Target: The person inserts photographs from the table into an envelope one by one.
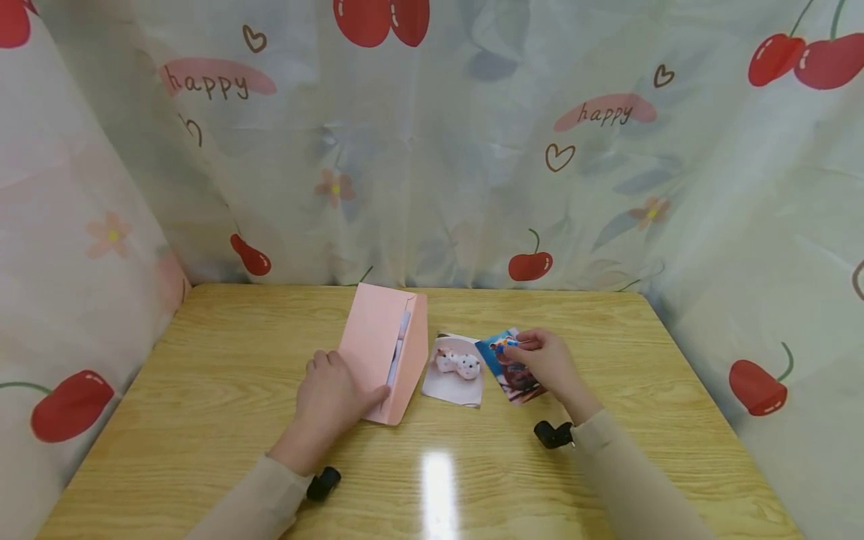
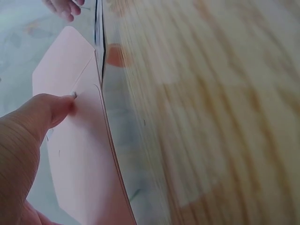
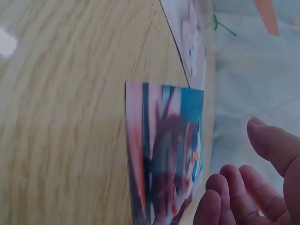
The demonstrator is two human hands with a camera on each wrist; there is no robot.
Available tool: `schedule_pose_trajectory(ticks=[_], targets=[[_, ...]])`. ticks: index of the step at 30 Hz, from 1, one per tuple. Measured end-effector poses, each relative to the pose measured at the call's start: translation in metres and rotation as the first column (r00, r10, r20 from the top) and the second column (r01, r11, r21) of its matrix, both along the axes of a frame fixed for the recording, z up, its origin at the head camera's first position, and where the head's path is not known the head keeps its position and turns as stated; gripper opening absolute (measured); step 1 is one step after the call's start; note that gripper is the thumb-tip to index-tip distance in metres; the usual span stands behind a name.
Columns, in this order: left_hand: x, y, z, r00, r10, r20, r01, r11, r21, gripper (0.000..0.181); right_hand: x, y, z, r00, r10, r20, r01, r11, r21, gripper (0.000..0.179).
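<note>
A pink envelope (image 1: 373, 330) lies slantwise on the table with its flap folded out to the right and pale paper showing in its slit. My left hand (image 1: 331, 394) holds the envelope by its near part, the thumb (image 2: 58, 110) at the slit. To its right is a photo of two small white animals (image 1: 454, 369). A second photo, blue and brown with a cartoon-like figure (image 1: 511, 367), overlaps that one's right side in the right wrist view. Over this second photo hovers my right hand (image 1: 548, 365), thumb and fingers apart with nothing between them.
The wooden table (image 1: 223, 420) has a bright light reflection near its front middle. A curtain (image 1: 432, 165) printed with cherries and hearts hangs behind the table and along both sides. Each wrist carries a small black camera (image 1: 552, 434).
</note>
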State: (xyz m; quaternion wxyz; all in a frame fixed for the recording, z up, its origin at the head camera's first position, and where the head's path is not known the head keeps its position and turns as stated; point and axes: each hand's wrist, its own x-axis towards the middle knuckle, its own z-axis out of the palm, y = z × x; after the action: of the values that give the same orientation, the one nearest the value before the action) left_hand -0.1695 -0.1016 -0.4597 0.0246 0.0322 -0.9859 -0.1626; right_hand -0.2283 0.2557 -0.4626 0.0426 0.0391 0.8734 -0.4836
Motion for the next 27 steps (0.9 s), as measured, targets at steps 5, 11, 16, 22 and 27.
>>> schedule_pose_trajectory(ticks=[5,11,16,22,27], targets=[[0.000,0.001,0.000,1.000,-0.004,-0.005,0.004,1.000,0.003,0.106,0.000,0.015,-0.002,1.000,-0.005,0.003,0.005,0.999,0.048,0.049],[0.000,0.000,0.000,1.000,-0.006,-0.004,0.006,1.000,0.010,0.105,0.000,0.023,-0.004,0.999,-0.047,0.012,0.046,0.995,0.091,0.050],[0.000,-0.001,0.000,1.000,-0.002,-0.001,0.002,1.000,0.009,0.105,-0.003,0.025,-0.008,0.996,-0.079,0.033,0.074,0.988,0.136,0.053],[0.000,0.001,0.000,1.000,-0.004,0.013,0.004,1.000,0.007,0.107,-0.003,0.022,-0.010,0.996,-0.084,0.020,0.080,0.983,0.165,0.053],[0.000,0.001,-0.001,1.000,0.001,0.017,-0.001,1.000,0.011,0.106,-0.003,0.019,-0.009,0.996,-0.085,0.027,0.078,0.977,0.200,0.058]])
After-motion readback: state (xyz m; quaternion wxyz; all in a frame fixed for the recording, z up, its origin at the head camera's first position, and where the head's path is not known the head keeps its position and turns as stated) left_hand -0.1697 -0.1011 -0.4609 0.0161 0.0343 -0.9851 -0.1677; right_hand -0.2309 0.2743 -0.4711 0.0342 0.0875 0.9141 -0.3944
